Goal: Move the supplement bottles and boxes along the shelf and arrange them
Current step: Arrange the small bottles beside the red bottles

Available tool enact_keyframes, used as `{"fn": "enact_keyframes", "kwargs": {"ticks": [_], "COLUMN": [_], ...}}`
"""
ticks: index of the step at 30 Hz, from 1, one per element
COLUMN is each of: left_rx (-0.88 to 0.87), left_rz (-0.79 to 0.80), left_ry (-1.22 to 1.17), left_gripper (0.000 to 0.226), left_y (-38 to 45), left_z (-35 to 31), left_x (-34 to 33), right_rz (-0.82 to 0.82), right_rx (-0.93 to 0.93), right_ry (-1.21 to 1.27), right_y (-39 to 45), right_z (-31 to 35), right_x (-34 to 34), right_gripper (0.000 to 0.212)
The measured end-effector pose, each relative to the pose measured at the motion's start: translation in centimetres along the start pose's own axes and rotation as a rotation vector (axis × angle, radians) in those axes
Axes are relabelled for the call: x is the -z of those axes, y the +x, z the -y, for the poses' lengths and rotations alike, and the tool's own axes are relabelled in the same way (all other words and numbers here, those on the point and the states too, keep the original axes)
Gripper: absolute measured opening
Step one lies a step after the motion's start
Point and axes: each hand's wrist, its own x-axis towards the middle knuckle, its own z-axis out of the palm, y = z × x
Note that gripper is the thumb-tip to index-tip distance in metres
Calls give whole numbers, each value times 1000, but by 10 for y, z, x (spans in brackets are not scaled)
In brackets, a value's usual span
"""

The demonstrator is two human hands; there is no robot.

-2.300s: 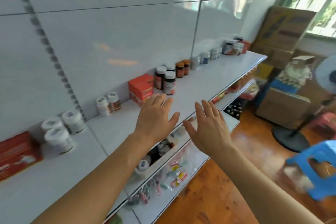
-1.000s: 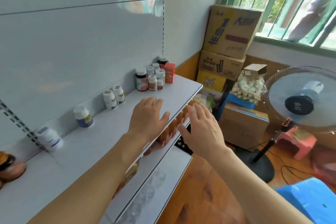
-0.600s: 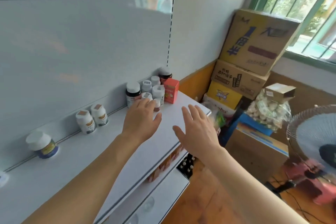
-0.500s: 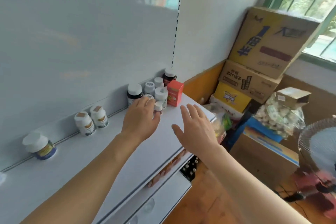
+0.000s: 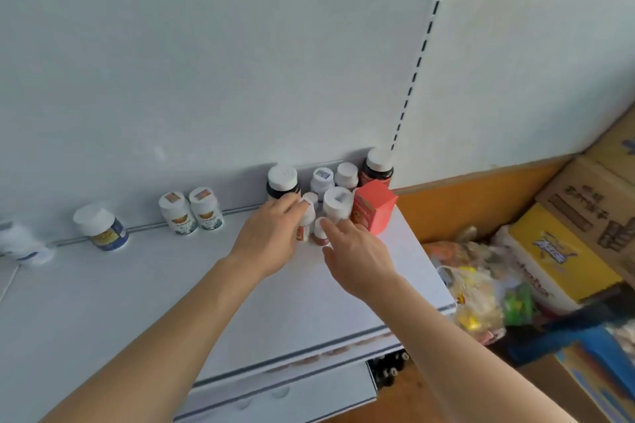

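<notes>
Now both our hands are in among the cluster of supplement bottles at the right end of the white shelf (image 5: pixel 206 302).

Our left hand (image 5: pixel 271 237) curls its fingers round a small white-capped bottle with a red label (image 5: pixel 307 216); our right hand (image 5: pixel 357 251) lays its fingertips on another small red-labelled bottle (image 5: pixel 321 233) just beside it, though we cannot tell whether those fingers close round it. Behind stand a dark bottle with a white cap (image 5: pixel 282 182), several white bottles and a red box (image 5: pixel 372 209) at the shelf's corner. Further left, a pair of white bottles (image 5: pixel 190 209) stands against the back panel. Half a second ago our left fingertips only brushed the cluster and our right hand hovered spread above the shelf; both have since reached in.
</notes>
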Motion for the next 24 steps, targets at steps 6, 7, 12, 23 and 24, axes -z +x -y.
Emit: {"fn": "enact_keyframes", "kwargs": {"ticks": [6, 7, 12, 23, 24], "left_rx": [56, 56, 70, 242, 259], "left_rz": [-23, -22, 13, -45, -59], "left_ry": [-11, -16, -91, -513, -563], "left_gripper": [36, 34, 27, 25, 22], "left_y": [-4, -4, -6, -27, -30], "left_z": [2, 2, -2, 5, 5], "left_x": [2, 2, 6, 40, 47], "right_rz": [-117, -140, -224, -153, -119], "right_rx": [152, 168, 184, 86, 80], "right_ry": [108, 115, 195, 607, 632], "right_y": [10, 12, 16, 13, 13], "right_z": [-12, -12, -10, -5, -1], "right_x": [-13, -14, -21, 24, 31], "right_gripper": [13, 12, 17, 9, 9]}}
